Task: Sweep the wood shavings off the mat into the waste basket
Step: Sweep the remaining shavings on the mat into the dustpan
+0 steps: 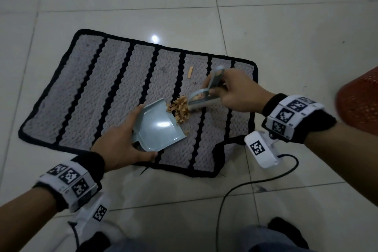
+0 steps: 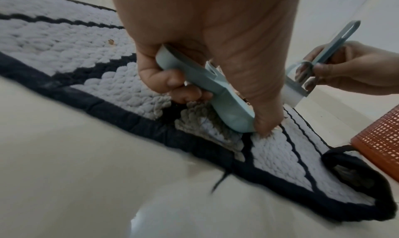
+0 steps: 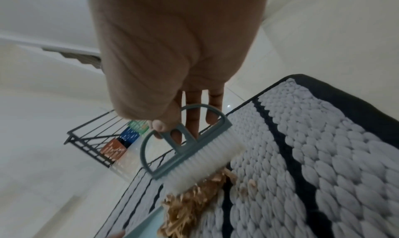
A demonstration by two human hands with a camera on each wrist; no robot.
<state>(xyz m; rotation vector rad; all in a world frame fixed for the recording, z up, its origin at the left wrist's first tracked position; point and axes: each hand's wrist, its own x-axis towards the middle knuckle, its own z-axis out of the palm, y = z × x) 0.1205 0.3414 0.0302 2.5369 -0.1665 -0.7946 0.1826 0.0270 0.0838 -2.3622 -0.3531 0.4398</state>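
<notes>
A grey mat (image 1: 86, 96) with black stripes lies on the tiled floor. My left hand (image 1: 122, 147) grips the handle of a light blue dustpan (image 1: 158, 127), whose lip rests on the mat. A pile of wood shavings (image 1: 180, 109) sits at the pan's front edge. My right hand (image 1: 235, 90) holds a small blue hand brush (image 1: 206, 96) by its handle, white bristles (image 3: 202, 166) against the pile of shavings (image 3: 190, 207). One loose shaving (image 1: 190, 72) lies farther back on the mat. In the left wrist view my fingers (image 2: 164, 78) curl round the dustpan handle (image 2: 207, 91).
An orange mesh waste basket (image 1: 360, 98) stands at the right edge, beside the mat's right end. A black cable (image 1: 245, 186) trails across the floor near my right wrist. A black wire rack (image 3: 97, 139) with coloured packs stands beyond the mat. The mat's near right corner is folded.
</notes>
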